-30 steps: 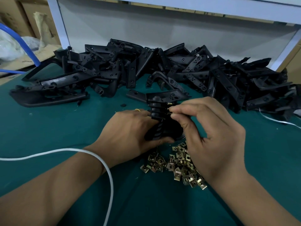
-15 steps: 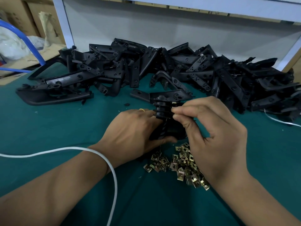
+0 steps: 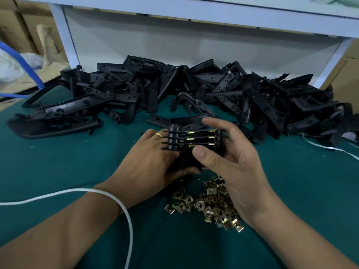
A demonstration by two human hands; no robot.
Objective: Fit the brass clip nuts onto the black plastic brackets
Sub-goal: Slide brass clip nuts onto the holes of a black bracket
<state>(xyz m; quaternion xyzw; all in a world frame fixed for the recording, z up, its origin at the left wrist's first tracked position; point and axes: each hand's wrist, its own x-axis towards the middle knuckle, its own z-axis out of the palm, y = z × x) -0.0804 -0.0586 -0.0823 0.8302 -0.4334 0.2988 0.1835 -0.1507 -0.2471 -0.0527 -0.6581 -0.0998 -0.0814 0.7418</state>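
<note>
Between our two hands, just above the green felt tabletop (image 3: 58, 171), we hold a stack of black plastic brackets (image 3: 194, 139) with brass clip nuts already showing as two columns of small gold bands (image 3: 190, 139) along their edges. Our left hand (image 3: 147, 162), wearing a thin gold ring (image 3: 159, 135), wraps around the lower left of the stack, fingers curled behind it and thumb under its near end. Our right hand (image 3: 231, 158) grips the stack from the right, thumb pressed on the near face and fingers curled over the far side. Just beneath the hands lies a loose pile of square brass clip nuts (image 3: 209, 204) on the felt. Farther back, a long heap of black plastic brackets and larger black moulded trim pieces (image 3: 194, 94) stretches across the table against a white-framed grey back panel (image 3: 174, 41). A white cord (image 3: 116, 199) loops over our left wrist, and a blue hose (image 3: 29, 68) and brown cardboard boxes (image 3: 17, 22) sit at the far left. We can read no labels or writing anywhere.
</note>
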